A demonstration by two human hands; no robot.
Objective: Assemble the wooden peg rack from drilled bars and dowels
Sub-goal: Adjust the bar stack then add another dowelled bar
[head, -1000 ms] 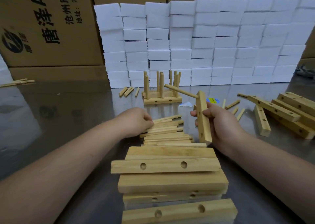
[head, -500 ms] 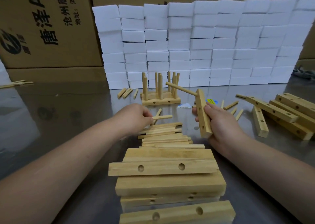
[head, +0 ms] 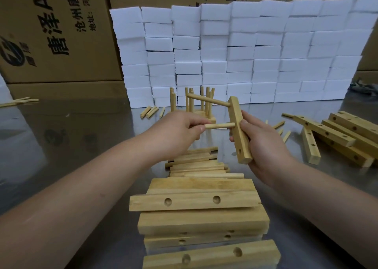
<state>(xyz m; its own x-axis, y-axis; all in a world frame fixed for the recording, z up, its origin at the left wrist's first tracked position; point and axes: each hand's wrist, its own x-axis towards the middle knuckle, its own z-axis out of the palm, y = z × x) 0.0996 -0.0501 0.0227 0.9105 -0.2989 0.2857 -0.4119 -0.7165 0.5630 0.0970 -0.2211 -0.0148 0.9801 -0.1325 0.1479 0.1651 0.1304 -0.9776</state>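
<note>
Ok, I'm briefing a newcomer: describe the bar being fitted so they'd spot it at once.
Before the white block wall, above the dowel pile, the right hand grips one drilled bar on end. Unlike the bars lying flat, it has a dowel sticking out sideways.

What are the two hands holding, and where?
Left hand pinches a dowel by its left end; right hand grips the drilled bar around its lower half.

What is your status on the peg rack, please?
Left hand pinches loose dowel, tip at drilled bar. Right hand grips bar; upper dowel seated. Nothing blocking.
</note>
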